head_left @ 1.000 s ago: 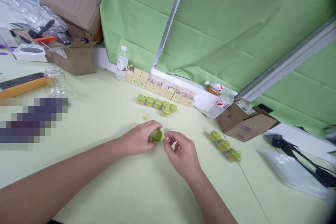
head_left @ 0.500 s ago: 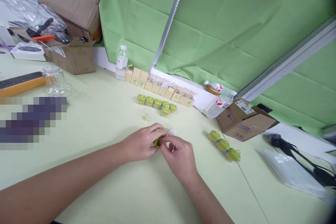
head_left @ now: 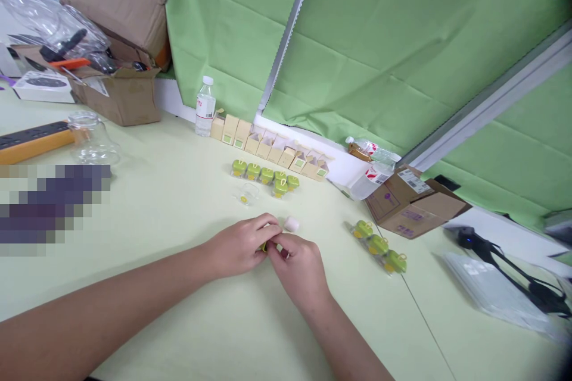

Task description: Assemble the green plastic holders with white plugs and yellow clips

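My left hand (head_left: pixel 239 245) and my right hand (head_left: pixel 299 265) meet on the pale green table (head_left: pixel 187 309), fingers pinched together around a small green case (head_left: pixel 264 245) that is almost wholly hidden between them. A small white piece (head_left: pixel 291 224) lies on the table just beyond my right fingers. A row of several green cases (head_left: pixel 266 175) sits farther back, and three more green cases (head_left: pixel 379 246) lie to the right.
Small cream boxes (head_left: pixel 268 146) line the wall beside a water bottle (head_left: pixel 205 107). Cardboard boxes (head_left: pixel 116 95) and a glass jar (head_left: pixel 93 138) stand at the left; a carton (head_left: pixel 413 202) and black cable (head_left: pixel 504 256) at the right.
My right hand has come in from the right to meet the left. The green case, plainly visible a second ago, is now covered by both sets of fingers.
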{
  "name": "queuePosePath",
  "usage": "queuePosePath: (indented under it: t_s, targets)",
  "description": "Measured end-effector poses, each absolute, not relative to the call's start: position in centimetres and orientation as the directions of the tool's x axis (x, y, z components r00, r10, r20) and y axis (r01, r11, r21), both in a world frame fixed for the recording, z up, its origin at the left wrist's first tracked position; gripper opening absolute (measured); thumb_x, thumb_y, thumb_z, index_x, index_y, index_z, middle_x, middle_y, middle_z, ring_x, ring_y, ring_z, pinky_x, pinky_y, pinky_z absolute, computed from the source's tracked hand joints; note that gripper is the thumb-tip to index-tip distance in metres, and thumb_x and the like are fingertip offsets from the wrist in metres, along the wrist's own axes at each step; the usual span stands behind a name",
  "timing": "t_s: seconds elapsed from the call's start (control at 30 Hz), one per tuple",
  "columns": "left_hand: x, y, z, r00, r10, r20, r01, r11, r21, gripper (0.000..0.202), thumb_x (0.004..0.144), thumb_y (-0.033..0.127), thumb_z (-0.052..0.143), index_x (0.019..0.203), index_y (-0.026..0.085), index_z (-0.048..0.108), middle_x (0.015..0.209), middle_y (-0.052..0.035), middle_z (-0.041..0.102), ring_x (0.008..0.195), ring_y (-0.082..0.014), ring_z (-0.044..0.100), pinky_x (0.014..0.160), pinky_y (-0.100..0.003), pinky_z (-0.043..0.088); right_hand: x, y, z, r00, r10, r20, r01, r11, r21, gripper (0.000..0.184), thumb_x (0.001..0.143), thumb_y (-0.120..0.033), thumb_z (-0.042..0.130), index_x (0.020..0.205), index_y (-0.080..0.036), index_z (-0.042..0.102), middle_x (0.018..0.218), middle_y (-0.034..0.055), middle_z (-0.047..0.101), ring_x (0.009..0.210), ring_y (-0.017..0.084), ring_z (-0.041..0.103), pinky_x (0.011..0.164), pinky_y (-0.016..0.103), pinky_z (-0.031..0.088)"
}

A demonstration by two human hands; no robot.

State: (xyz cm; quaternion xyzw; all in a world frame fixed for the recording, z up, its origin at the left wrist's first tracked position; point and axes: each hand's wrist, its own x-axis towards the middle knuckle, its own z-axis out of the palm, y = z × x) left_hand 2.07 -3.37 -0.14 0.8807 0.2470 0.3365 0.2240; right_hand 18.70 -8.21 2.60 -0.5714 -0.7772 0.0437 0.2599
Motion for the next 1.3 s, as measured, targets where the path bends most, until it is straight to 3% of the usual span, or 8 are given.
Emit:
queuePosePath:
  t_s: [0.2,0.27,0.37,0.43,0.5,0.57,0.97,1.3]
  targets:
    - [1.7,-2.5,0.2,0.591,0.635,0.498,0.277,-0.739,0.614,0.042,0.08,0.002,0.052,0.116,0.023,0.055,0.117,-0.0064,0.056,0.094,-0.0179,0.061,0.079,-0.029,0.05,19.2,-8.8,3.6,-0.307,0.885,0.351,0.838,0.426,-0.341,0.027,0.094,-0.021,0.048,0.114,-0.026,0.065,0.09,0.0029,0.074,0.072,0.017,0.068,0.064,0.025,0.047]
    - [1.6,-2.4,0.4,0.575,0.641,0.509,0.259,-0.732,0.63,0.041,0.081,0.004,0.055,0.117,0.023,0.054,0.116,-0.0061,0.056,0.097,-0.0183,0.06,0.081,-0.029,0.05,19.4,-8.7,3.8,-0.262,0.874,0.408,0.827,0.421,-0.372,0.026,0.094,-0.022,0.049,0.115,-0.025,0.065,0.094,0.0046,0.074,0.076,0.018,0.068,0.064,0.027,0.049]
    - [1.6,-2.7,0.9,0.558,0.635,0.535,0.233,-0.738,0.633,0.04,0.082,0.005,0.058,0.117,0.023,0.053,0.115,-0.0059,0.056,0.102,-0.0192,0.059,0.084,-0.03,0.05,19.8,-8.2,3.9,-0.062,0.912,0.405,0.753,0.309,-0.581,0.021,0.091,-0.029,0.056,0.108,-0.021,0.065,0.1,0.0074,0.071,0.079,0.018,0.067,0.06,0.026,0.053]
    - [1.7,-2.9,1.1,0.548,0.624,0.557,0.213,-0.748,0.628,0.04,0.082,0.005,0.058,0.117,0.023,0.053,0.115,-0.0061,0.056,0.103,-0.0193,0.058,0.085,-0.03,0.05,19.9,-7.8,3.8,0.017,0.963,0.27,0.595,0.207,-0.777,0.026,0.087,-0.034,0.062,0.109,-0.02,0.063,0.105,0.0086,0.069,0.084,0.019,0.067,0.058,0.026,0.056]
    - [1.8,-3.1,1.3,0.545,0.61,0.575,0.192,-0.758,0.623,0.04,0.082,0.004,0.057,0.117,0.023,0.053,0.115,-0.0064,0.056,0.103,-0.0192,0.058,0.086,-0.03,0.05,19.8,-7.5,3.8,-0.018,0.993,0.114,0.393,0.112,-0.913,0.03,0.085,-0.037,0.064,0.11,-0.02,0.063,0.107,0.0087,0.069,0.089,0.021,0.068,0.061,0.028,0.059]
    - [1.8,-3.2,1.3,0.549,0.602,0.58,0.183,-0.764,0.619,0.042,0.081,0.002,0.055,0.118,0.024,0.053,0.116,-0.0063,0.055,0.103,-0.0188,0.058,0.086,-0.03,0.051,19.7,-7.3,3.7,-0.089,0.996,0.027,0.245,0.048,-0.968,0.031,0.084,-0.038,0.066,0.108,-0.019,0.064,0.104,0.008,0.07,0.09,0.021,0.068,0.065,0.031,0.061]
    - [1.6,-3.1,1.0,0.596,0.591,0.544,0.211,-0.769,0.604,0.049,0.081,0.001,0.053,0.124,0.025,0.052,0.12,-0.0059,0.055,0.099,-0.0173,0.06,0.085,-0.03,0.051,19.6,-6.8,2.6,-0.128,0.992,0.017,0.08,0.028,-0.996,0.029,0.08,-0.039,0.074,0.1,-0.02,0.067,0.091,0.004,0.069,0.085,0.02,0.066,0.076,0.038,0.061]
    - [1.6,-3.3,0.7,0.636,0.542,0.55,0.223,-0.811,0.541,0.052,0.082,0.001,0.053,0.128,0.024,0.051,0.124,-0.0064,0.054,0.103,-0.0177,0.059,0.086,-0.03,0.051,19.5,-6.6,2.2,-0.102,0.995,0.023,0.108,0.034,-0.994,0.022,0.08,-0.036,0.073,0.092,-0.017,0.067,0.082,0.0033,0.067,0.077,0.018,0.064,0.072,0.035,0.06]
